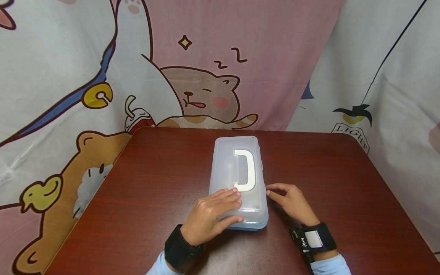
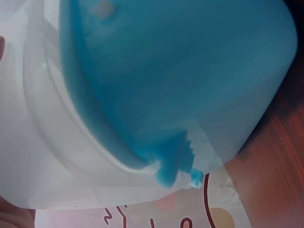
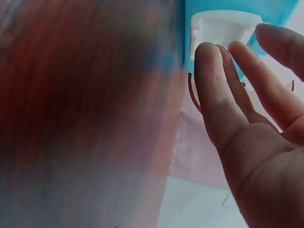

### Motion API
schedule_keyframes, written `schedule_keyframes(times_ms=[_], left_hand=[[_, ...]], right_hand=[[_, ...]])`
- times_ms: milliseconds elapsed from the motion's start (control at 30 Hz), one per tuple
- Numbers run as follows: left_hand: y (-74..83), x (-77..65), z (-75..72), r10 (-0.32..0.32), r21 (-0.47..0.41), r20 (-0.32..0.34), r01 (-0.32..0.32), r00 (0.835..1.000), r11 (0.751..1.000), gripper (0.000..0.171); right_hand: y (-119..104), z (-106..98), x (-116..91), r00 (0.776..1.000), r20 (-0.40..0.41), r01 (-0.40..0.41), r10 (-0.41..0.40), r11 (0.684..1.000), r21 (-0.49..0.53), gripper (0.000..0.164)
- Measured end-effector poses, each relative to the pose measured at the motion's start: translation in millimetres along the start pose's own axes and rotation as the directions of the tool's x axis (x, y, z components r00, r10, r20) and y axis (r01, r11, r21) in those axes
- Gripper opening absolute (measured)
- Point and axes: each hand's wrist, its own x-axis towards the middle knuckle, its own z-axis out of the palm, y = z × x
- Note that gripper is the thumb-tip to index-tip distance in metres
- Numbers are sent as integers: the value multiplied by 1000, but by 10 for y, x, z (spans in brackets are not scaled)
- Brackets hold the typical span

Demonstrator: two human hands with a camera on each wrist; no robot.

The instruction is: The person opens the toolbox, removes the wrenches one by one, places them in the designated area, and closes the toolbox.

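A plastic storage box point(image 1: 225, 164) with a clear lid and blue base stands on the table, its white handle point(image 1: 252, 172) folded down on top. My left hand point(image 1: 213, 212) rests on the near left part of the lid with fingers extended. At the box's right side, my right hand point(image 1: 292, 200) reaches in with its fingertips at the edge. The right wrist view puts the extended fingers of that right hand point(image 3: 251, 128) at a white latch point(image 3: 223, 28) on the blue wall; contact is hard to tell. The left wrist view is filled by the blue base point(image 2: 190, 71).
The box stands on a dark red-brown wooden table point(image 1: 165, 172). Behind and to the left hangs a cloth point(image 1: 275, 46) printed with cartoon animals. White cloth point(image 1: 405, 114) hangs on the right. Black bands point(image 1: 183, 248) circle both wrists.
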Motion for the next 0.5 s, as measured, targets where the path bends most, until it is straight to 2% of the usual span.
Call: schedule_keyframes(times_ms=[233, 500], left_hand=[[-13, 1, -18, -7, -19, -29, 6, 1000, 1000, 41], [-12, 5, -43, -22, -39, -30, 21, 999, 999, 42]], right_hand=[[3, -9, 0, 1000, 5, 3, -3, 1000, -7, 22], [3, -18, -8, 1000, 9, -3, 3, 1000, -10, 23]])
